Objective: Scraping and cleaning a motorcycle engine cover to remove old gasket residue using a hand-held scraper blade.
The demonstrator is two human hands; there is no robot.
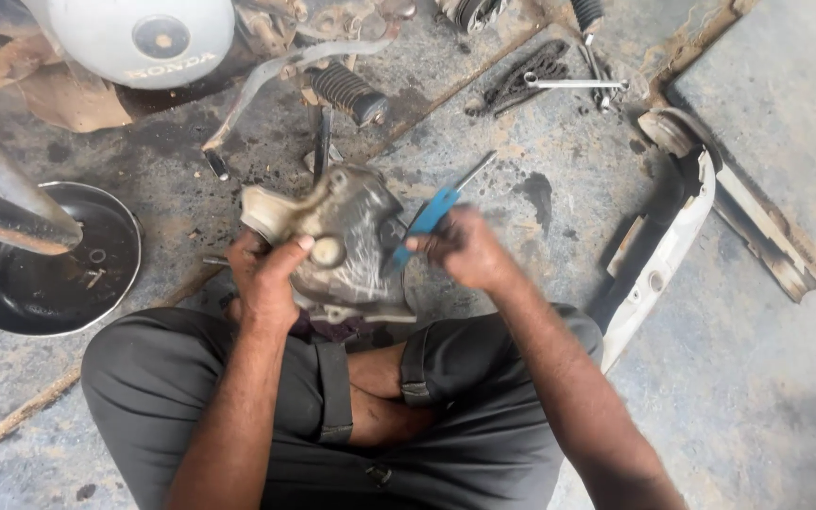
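My left hand (264, 276) grips a dirty grey metal engine casing (347, 236) by its left side, holding it up above my crossed legs. My right hand (463, 247) is closed on a tool with a blue handle (427, 219) whose metal shaft sticks out up and to the right. The tool's lower end rests against the right side of the casing. Both forearms reach forward from the bottom of the view. I sit cross-legged in dark grey trousers on an oily concrete floor.
A round black pan (44, 274) lies at the left under a chrome exhaust pipe (7, 208). A white fuel tank (134, 38), a footpeg (347, 92), a chain (517, 80), a spanner (573, 84) and a white and black cover (663, 250) lie around.
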